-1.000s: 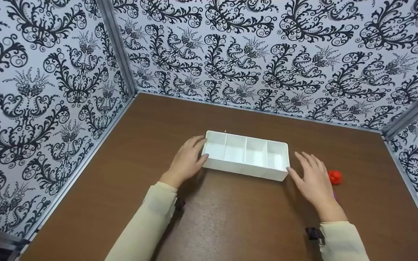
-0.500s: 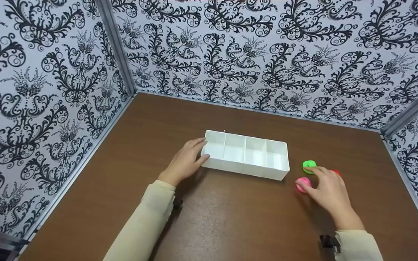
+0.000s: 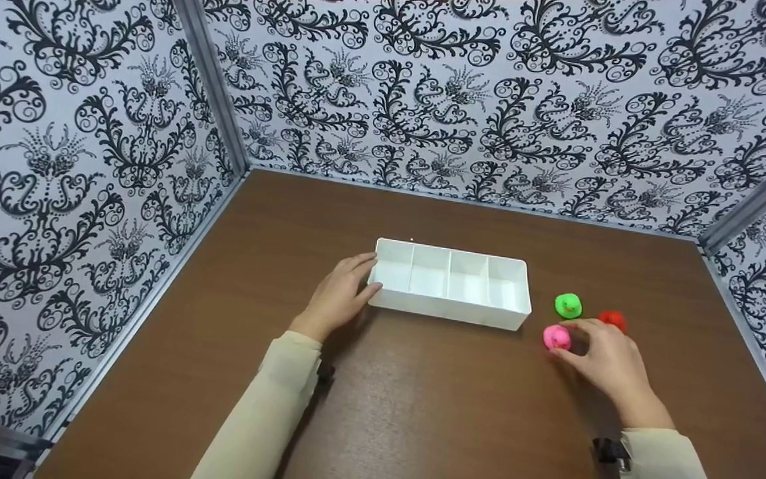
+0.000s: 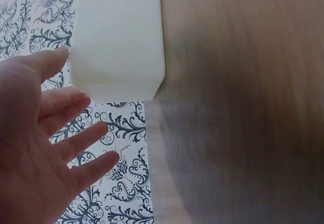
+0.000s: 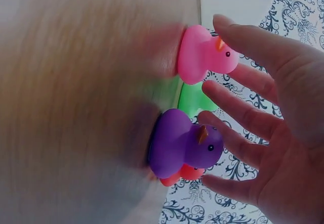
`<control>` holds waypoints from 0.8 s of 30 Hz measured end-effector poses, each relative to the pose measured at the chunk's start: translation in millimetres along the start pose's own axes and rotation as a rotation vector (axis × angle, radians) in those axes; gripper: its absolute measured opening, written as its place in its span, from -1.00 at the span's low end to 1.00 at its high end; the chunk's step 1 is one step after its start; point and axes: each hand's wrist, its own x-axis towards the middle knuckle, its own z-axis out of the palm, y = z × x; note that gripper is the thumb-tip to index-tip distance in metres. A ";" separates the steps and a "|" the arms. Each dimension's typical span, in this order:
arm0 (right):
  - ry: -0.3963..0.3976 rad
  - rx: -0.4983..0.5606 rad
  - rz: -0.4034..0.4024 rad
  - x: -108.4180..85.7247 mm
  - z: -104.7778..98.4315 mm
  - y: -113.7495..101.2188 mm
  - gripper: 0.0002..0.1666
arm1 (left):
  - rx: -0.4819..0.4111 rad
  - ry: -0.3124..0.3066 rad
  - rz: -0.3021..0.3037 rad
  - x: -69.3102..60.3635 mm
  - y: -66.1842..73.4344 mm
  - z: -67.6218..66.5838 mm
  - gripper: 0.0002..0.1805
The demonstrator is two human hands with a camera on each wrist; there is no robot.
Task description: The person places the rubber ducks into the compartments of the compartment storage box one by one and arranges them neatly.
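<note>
I judge this to be early on: none of the toy ducks is in the tray, and the pink one is not yet off the table. My right hand [image 3: 612, 362] reaches in at the right of the head view, thumb and fingers well parted around the bright pink, rounded, rubbery-looking toy duck [image 3: 556, 336]; they bracket it without a closed hold, and I cannot tell whether any fingertip presses it. It stands upright on the brown wood-grained table [image 3: 409, 399], right of centre in the frame.

My left hand [image 3: 340, 296] is at the left end of the white, rectangular, plastic-looking tray [image 3: 449, 311], thumb and fingers spread at its edge, not wrapped around it. The tray's four compartments show no duck in any.

Three other ducks are outside the tray: the bright green toy duck [image 3: 567, 305] just above the pink one, the red toy duck [image 3: 613, 319] beyond my right hand, and the deep purple toy duck [image 5: 169, 143], plain in the right wrist view.

The pink duck's orange beak points toward the bottom of the head view, so its tail-to-beak axis runs roughly up and down that frame. The tray's long axis runs left to right, dipping slightly rightward.
</note>
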 end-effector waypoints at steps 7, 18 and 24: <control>-0.007 -0.006 0.031 -1.8 0.5 0.8 -0.41 | -0.026 0.028 -0.021 1.4 -0.2 1.3 -0.38; 0.096 0.010 0.002 -5.0 3.9 1.7 -0.50 | -0.066 0.043 -0.018 1.9 -3.3 6.1 -0.38; 0.050 0.071 0.044 -4.0 5.5 1.2 -0.46 | -0.089 0.043 -0.036 2.4 -4.1 4.4 -0.39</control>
